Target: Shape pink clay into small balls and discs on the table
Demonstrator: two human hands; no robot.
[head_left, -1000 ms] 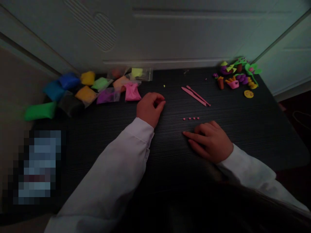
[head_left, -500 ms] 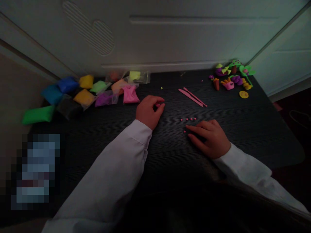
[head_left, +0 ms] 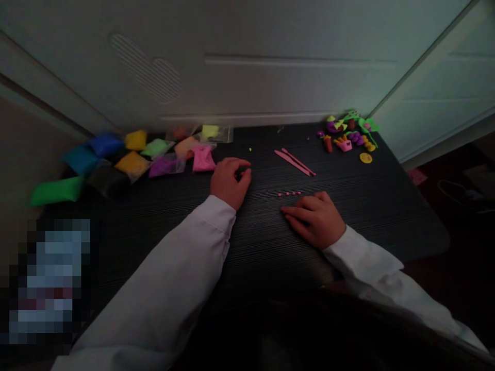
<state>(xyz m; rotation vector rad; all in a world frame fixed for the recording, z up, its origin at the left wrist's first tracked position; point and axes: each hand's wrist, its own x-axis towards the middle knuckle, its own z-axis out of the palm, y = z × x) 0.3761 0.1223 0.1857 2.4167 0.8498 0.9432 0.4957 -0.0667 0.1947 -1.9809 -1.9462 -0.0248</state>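
The left hand (head_left: 231, 183) curls around a small pink piece (head_left: 242, 173). The right hand (head_left: 315, 219) points its index finger along the dark tabletop (head_left: 255, 247), just nearer than 4 pink balls (head_left: 287, 194) in a row. 2 pink tools (head_left: 293, 163) lie beyond. Colored packets (head_left: 203, 158) occupy the left; small figures (head_left: 344, 145), the far right.

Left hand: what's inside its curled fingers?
A bit of pink material shows inside the left hand; anything more is covered by the hand and can't be seen.
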